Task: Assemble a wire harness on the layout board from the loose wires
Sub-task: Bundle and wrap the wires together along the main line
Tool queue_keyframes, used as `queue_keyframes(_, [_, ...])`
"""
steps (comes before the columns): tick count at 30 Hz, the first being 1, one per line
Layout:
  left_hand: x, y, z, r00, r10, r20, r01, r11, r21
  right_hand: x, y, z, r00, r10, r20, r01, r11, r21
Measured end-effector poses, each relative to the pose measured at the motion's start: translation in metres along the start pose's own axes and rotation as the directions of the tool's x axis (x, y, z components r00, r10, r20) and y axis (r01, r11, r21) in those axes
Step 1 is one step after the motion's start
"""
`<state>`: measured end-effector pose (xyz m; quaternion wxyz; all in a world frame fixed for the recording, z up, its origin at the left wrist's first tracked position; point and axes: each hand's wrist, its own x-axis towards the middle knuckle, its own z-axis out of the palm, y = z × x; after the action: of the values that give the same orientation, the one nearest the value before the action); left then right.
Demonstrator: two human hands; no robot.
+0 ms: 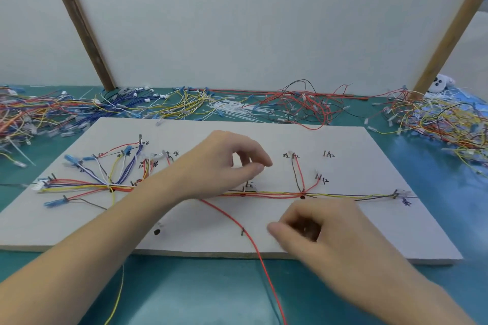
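Note:
The white layout board (343,232) lies flat on a teal table. A trunk of coloured wires (277,194) runs left to right across its pegs and fans into branches at the left (105,174). My left hand (224,163) hovers over the board's middle with its fingers curled and thumb meeting forefinger above a small white connector (248,185). I see nothing in the pinch. A loose red wire (224,215) comes out from under that hand, passes a peg (242,231) and hangs off the front edge. My right hand (303,227), blurred, is curled over the board's front right.
Heaps of loose wires lie behind the board at the left (31,113), back centre (298,105) and right (443,121). White cable ties (229,108) lie among them. A white panel with wooden legs (79,21) stands behind. A yellow wire (118,295) dangles at the front.

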<state>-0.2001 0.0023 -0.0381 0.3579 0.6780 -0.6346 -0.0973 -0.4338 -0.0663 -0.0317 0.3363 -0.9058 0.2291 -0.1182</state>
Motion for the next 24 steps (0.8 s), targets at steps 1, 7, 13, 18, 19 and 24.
queue_keyframes(1, [-0.004,-0.002,0.002,1.000,0.006,-0.031,-0.007,1.000,-0.020,-0.005,-0.007,0.008,0.997,0.032,0.068,-0.028,0.998,-0.060])
queue_keyframes(7, [-0.018,-0.009,0.011,0.984,0.040,-0.172,-0.049,0.997,-0.051,-0.008,-0.024,0.033,0.973,0.151,0.172,-0.071,0.913,-0.403])
queue_keyframes(13, [-0.020,-0.019,0.009,0.980,0.005,-0.197,-0.012,0.999,-0.035,-0.008,-0.011,0.016,0.961,0.210,0.182,-0.213,0.977,-0.004])
queue_keyframes(18, [-0.020,-0.015,0.014,0.994,0.006,-0.105,-0.009,0.999,-0.035,0.000,0.011,-0.032,0.939,0.298,0.171,-0.344,0.812,0.471])
queue_keyframes(19, [-0.020,-0.014,0.015,0.997,0.002,-0.083,-0.006,0.999,-0.039,0.002,0.016,-0.041,0.940,0.305,0.155,-0.342,0.812,0.473])
queue_keyframes(24, [-0.017,-0.003,0.018,0.998,0.052,-0.037,-0.053,0.998,-0.022,0.015,0.044,-0.077,0.939,0.332,0.090,-0.344,0.903,0.257])
